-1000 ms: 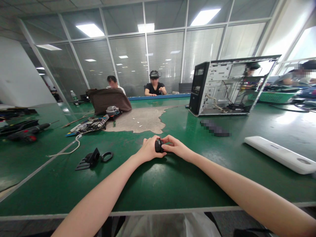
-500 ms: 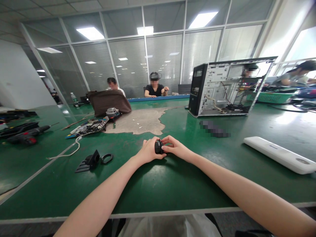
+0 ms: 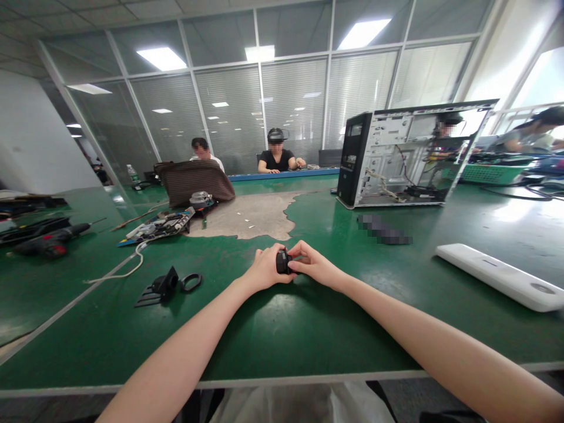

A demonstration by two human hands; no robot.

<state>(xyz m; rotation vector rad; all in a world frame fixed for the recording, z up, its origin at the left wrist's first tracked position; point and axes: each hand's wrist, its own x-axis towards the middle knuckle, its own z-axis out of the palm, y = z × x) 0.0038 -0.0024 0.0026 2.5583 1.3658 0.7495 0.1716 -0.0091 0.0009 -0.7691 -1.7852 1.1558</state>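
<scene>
A small black cylindrical part (image 3: 282,262) is held just above the green table (image 3: 282,346), in the middle of the view. My left hand (image 3: 266,267) wraps round it from the left, fingers curled about its body. From the right, the thumb and fingertips of my right hand (image 3: 311,262) pinch its right side. Fingers cover much of the part, so its details are hidden. To the left of my forearms lie a black bracket (image 3: 162,286) with slats and a black ring (image 3: 191,283).
An open computer case (image 3: 396,158) stands at the right rear, with a white elongated device (image 3: 497,275) in front. Circuit boards (image 3: 161,226) and a power drill (image 3: 55,239) lie left. People (image 3: 277,158) sit across the table; a green basket (image 3: 491,174) is far right.
The fingers of my right hand have shifted slightly on the black part. My left hand keeps nearly the same hold. The person across has lowered a raised hand a little.
</scene>
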